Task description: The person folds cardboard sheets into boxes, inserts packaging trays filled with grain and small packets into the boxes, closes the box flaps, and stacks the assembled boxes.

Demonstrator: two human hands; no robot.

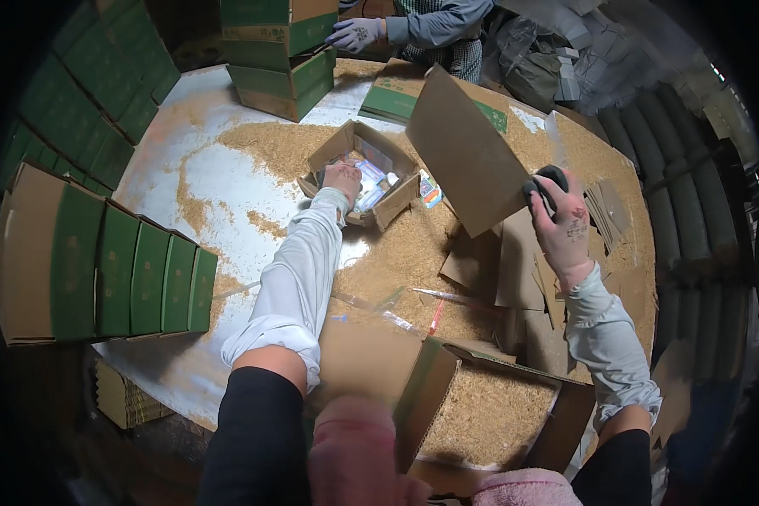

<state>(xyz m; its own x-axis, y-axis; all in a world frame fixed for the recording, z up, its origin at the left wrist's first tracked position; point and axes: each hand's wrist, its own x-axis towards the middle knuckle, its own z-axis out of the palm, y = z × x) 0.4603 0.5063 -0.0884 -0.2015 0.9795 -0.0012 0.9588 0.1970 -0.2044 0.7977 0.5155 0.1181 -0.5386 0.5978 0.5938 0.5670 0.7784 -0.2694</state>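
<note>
My right hand (pixel 560 221), in a pink glove with dark fingertips, grips the lower right corner of a flat brown cardboard sheet (pixel 465 152), raised and tilted above the table. My left hand (pixel 343 180), gloved as well, reaches over the left side of a small open cardboard box (pixel 398 205) that contains printed packets (pixel 370 180); its fingertips are hidden, so whether they hold anything is unclear. Beside that box lies another colourful packet (pixel 429 190). Close to my body stands an open green and brown carton (pixel 411 405) filled with wood shavings (pixel 487 414).
Shavings are strewn over the white table (pixel 228 183). Green and brown cartons (pixel 117 272) stand stacked at the left, with more cartons (pixel 278 82) at the back. Cut cardboard pieces (pixel 518 265) lie at the right. Across the table, a person's gloved hand (pixel 357 33) touches the back stack.
</note>
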